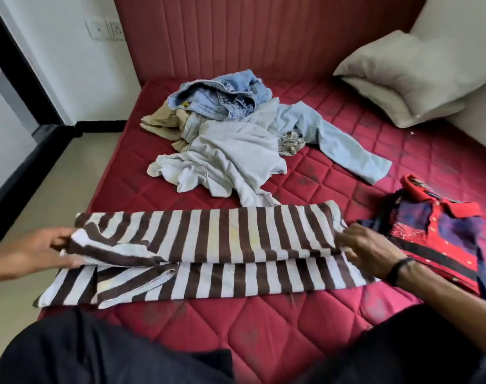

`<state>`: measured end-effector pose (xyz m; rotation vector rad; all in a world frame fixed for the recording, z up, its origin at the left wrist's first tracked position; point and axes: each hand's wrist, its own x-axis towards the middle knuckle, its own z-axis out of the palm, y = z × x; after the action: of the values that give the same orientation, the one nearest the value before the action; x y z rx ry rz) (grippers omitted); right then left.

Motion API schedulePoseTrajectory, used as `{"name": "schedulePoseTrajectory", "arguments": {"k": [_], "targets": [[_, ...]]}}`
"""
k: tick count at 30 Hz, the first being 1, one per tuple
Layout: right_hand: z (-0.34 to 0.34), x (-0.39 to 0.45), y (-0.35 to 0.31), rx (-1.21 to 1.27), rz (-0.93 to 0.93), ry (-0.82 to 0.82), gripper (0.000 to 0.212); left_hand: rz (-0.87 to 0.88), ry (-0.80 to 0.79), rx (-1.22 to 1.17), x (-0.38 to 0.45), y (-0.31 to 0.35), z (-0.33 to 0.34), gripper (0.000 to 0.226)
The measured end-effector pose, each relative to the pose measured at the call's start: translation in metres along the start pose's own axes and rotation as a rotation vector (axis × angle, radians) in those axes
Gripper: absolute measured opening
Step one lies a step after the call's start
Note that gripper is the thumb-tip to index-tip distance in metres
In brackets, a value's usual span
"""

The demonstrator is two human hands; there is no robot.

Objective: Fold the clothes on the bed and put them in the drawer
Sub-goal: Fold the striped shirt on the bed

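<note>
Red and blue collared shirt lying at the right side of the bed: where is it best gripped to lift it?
Probably the red and blue collared shirt is best taken by its two side edges, from the near right. It lies flat, collar away from the person, clear of the striped garment.

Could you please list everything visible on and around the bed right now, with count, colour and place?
striped garment: one, brown and white, near edge of mattress, partly folded
folded shirt: one, red and dark blue, right of it
clothes pile: one heap, pale blue, denim, khaki, middle of bed
mattress: one, red, quilted
pillow: one, off-white, far right corner
headboard: one, red, padded
wall switches: two plates, white, left wall
left hand: grips the garment's left end
right hand: on its right end, black wristband
</note>
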<state>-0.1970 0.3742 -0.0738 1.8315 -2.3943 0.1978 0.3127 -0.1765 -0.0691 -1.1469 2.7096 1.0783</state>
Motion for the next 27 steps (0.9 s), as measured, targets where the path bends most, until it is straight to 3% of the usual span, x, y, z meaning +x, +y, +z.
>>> {"name": "schedulePoseTrajectory", "arguments": {"k": [1,3,7,10,14,16,18,20,23,27], "targets": [[0.005,-0.007,-0.002,0.0,0.028,-0.022,0.049,0.039,-0.062,0.044,-0.031,0.042,0.011,0.056],[0.007,-0.01,-0.004,0.007,0.098,-0.018,0.066,0.024,-0.03,0.065,-0.036,0.063,0.012,0.064],[-0.014,-0.009,-0.014,-0.023,0.18,-0.012,0.044,0.027,-0.015,0.114,-0.041,0.079,0.003,0.084],[-0.011,-0.023,-0.015,-0.054,0.205,-0.059,0.034,0.054,-0.136,0.319,-0.051,0.077,0.001,0.089],[-0.004,-0.024,-0.026,-0.075,0.281,-0.491,0.033,-0.022,-0.288,0.486,-0.055,0.057,0.013,0.084],[-0.003,-0.009,-0.039,-0.08,0.267,-0.615,0.03,-0.043,-0.289,0.441,-0.059,0.056,0.015,0.06],[-0.006,0.003,-0.054,-0.132,0.242,-0.609,0.034,-0.03,-0.281,0.422,-0.059,0.065,0.02,0.035],[-0.01,0.024,-0.086,-0.077,0.176,-0.527,0.042,-0.004,-0.265,0.416,-0.056,0.065,0.02,0.026],[-0.014,0.071,-0.17,0.333,0.076,-0.385,0.048,0.073,-0.192,0.389,-0.056,0.069,0.021,0.016],[-0.003,0.149,-0.289,0.651,-0.039,-0.268,0.078,0.149,-0.11,0.253,-0.063,0.074,0.026,0.021]]}}
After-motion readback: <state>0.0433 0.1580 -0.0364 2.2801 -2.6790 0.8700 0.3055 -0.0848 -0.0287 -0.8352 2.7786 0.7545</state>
